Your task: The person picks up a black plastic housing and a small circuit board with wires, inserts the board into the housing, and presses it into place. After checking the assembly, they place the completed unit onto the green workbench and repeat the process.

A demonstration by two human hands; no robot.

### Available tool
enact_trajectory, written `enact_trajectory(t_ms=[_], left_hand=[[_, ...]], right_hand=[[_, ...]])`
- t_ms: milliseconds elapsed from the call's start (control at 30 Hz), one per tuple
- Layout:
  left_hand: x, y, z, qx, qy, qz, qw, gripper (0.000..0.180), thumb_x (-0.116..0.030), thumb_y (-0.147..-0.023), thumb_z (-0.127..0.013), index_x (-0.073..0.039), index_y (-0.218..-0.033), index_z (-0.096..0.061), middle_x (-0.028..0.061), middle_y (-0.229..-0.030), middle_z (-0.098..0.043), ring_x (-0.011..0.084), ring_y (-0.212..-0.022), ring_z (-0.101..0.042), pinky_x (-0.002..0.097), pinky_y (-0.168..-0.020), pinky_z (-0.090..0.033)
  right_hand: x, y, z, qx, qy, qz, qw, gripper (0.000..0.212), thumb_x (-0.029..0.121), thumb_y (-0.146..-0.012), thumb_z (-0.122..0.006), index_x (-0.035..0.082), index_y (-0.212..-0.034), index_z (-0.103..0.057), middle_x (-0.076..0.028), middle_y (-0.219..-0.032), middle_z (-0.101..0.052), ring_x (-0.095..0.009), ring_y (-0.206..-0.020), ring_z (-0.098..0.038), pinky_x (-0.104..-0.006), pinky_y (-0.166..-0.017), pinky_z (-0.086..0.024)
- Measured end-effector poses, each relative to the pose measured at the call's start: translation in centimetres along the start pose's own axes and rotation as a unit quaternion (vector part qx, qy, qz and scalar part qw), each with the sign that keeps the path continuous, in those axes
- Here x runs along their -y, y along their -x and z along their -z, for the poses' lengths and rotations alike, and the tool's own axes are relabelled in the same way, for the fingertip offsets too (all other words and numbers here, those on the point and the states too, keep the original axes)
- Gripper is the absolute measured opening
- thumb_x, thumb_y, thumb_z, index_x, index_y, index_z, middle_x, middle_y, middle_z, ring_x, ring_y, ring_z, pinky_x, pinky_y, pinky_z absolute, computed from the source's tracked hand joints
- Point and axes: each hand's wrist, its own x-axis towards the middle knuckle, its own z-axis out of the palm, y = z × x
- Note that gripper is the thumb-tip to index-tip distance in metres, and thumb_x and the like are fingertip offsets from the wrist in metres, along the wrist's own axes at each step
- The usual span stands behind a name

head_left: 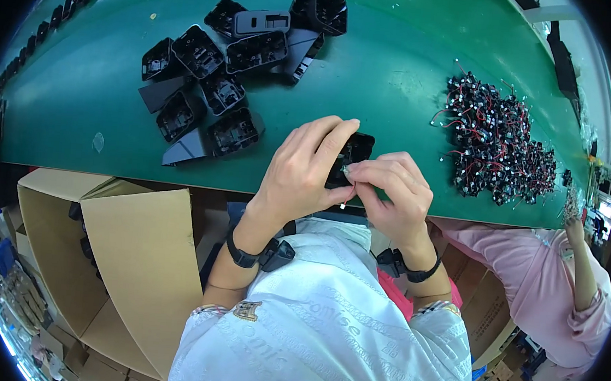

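My left hand is closed round the side of a black plastic housing, which is tilted at the near edge of the green table. The thumb and fingers of my right hand are pinched together over the housing's lower part. A tiny pale piece shows at those fingertips, too small to name. Below my left thumb pokes out a small white tip. Most of the housing's inside is covered by my fingers. To the left lies a loose pile of similar open black housings, some on their sides.
A heap of small black parts with red wires spreads over the table's right side. More housings line the far left edge. An open cardboard box stands below the table at left. Another person in pink sits close by at right.
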Motion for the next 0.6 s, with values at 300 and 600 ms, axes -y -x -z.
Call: enact_trajectory(t_ms=[300, 600], left_hand=[[-0.1, 0.2, 1.1, -0.023, 0.017, -0.065, 0.997, 0.099, -0.057, -0.056, -0.09, 0.002, -0.131, -0.065, 0.0122, -0.102, -0.066, 0.0287, -0.087, -0.066, 0.0392, -0.077, -0.054], [0.1, 0.1, 1.3, 0.029, 0.025, -0.072, 0.997, 0.095, -0.06, -0.053, -0.089, 0.004, -0.12, -0.068, 0.0106, -0.095, -0.065, 0.0282, -0.081, -0.063, 0.0376, -0.072, -0.051]], right_hand=[[1.1, -1.8, 3.0, 0.135, -0.138, -0.104, 0.976, 0.021, -0.008, -0.065, -0.079, 0.006, -0.081, -0.075, -0.004, -0.084, -0.077, -0.019, -0.078, -0.07, -0.0301, -0.071, -0.055], [1.6, -3.2, 3.6, 0.212, -0.092, -0.111, 0.967, 0.02, -0.005, -0.064, -0.081, 0.005, -0.08, -0.074, -0.004, -0.079, -0.073, -0.02, -0.073, -0.068, -0.032, -0.064, -0.054]])
